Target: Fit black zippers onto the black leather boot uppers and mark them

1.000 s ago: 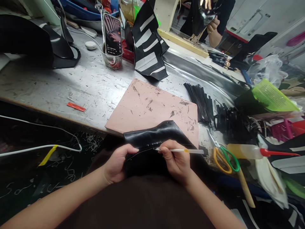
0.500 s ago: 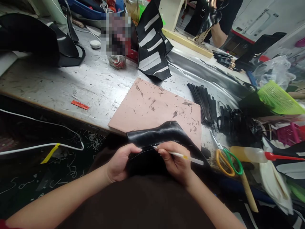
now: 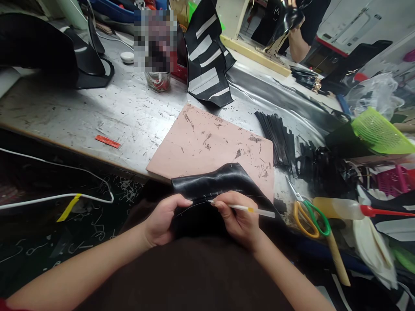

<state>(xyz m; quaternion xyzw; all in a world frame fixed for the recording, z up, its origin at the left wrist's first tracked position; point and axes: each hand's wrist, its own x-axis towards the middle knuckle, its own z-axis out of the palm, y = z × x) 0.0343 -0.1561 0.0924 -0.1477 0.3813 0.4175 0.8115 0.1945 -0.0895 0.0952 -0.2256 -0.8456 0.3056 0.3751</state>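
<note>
A shiny black leather piece (image 3: 210,179), shaped like a boot upper, lies across my lap and the near edge of a pink board (image 3: 207,138). My left hand (image 3: 165,218) is closed on its near edge, thumb on top and the other fingers hidden beneath. In my right hand (image 3: 238,218) I pinch a thin white pen (image 3: 251,209) with a yellow band, its tip touching the leather beside my left thumb. Short white marks run along the leather near the tip. A fine pale line, like a thread, curves between the hands.
Right of the board lie black strips (image 3: 279,140), scissors (image 3: 306,209) with orange and green handles, and a bottle (image 3: 340,208) with a red nozzle. Black pieces with white stripes (image 3: 207,60) stand behind. A red strip (image 3: 108,141) lies left. Across the table, a person's arm (image 3: 297,43) holds black material.
The view has shifted slightly, so the table things sit further right. The pen's tip has moved a little left along the leather, and its back end dipped, then rose slightly. Both grips stay the same.
</note>
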